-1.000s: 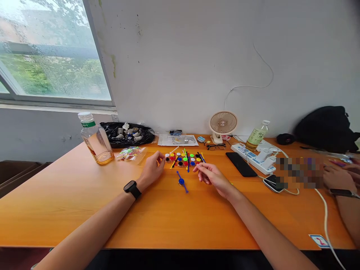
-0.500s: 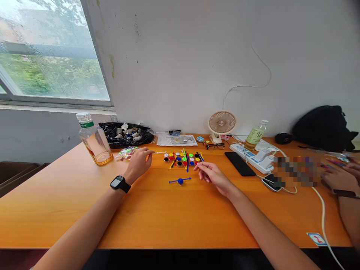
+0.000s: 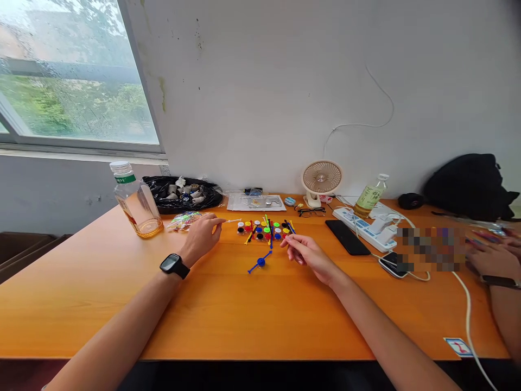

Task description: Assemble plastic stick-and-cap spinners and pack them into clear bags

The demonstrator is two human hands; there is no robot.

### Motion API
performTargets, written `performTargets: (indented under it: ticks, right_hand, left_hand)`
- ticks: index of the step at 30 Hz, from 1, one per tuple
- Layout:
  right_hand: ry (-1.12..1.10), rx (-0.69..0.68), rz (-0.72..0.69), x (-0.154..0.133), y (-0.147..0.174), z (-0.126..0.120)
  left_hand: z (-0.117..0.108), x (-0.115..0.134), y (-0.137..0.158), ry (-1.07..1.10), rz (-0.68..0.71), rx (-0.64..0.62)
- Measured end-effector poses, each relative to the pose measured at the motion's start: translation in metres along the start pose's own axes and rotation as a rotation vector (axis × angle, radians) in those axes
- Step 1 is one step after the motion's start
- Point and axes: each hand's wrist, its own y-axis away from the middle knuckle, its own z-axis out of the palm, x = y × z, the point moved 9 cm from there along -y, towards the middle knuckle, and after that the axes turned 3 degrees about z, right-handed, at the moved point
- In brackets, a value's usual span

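The left hand pinched a white stick in its grip; the right hand curled, its grip impossible to tell; the blue spinner sat on the desk between them

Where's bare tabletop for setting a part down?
Widest: the table between left arm and right arm, nearer than the blue spinner. Another patch lies left of the left arm, nearer than the large bottle. Crowded: around the discs and at the power strip.
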Motion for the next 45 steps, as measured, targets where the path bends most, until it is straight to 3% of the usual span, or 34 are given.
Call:
performTargets:
  ticks: [31, 39, 42, 45]
  right_hand:
    - [0.03, -0.033, -0.013, -0.001, 0.002, 0.002]
    - [0.069, -0.033, -0.016, -0.001, 0.0, 0.002]
    - [0.174, -0.004, -0.107, -0.008, 0.001, 0.004]
    - [0.377, 0.013, -0.305, -0.024, 0.011, 0.018]
  left_hand:
    - [0.002, 0.011, 0.001, -0.105, 0.074, -0.025]
    - [-0.026, -0.004, 0.0, -0.178, -0.053, 0.07]
    - [-0.032, -0.015, 0.0, -0.119, -0.115, 0.053]
    - [-0.022, -0.018, -0.001, -0.004, -0.105, -0.052]
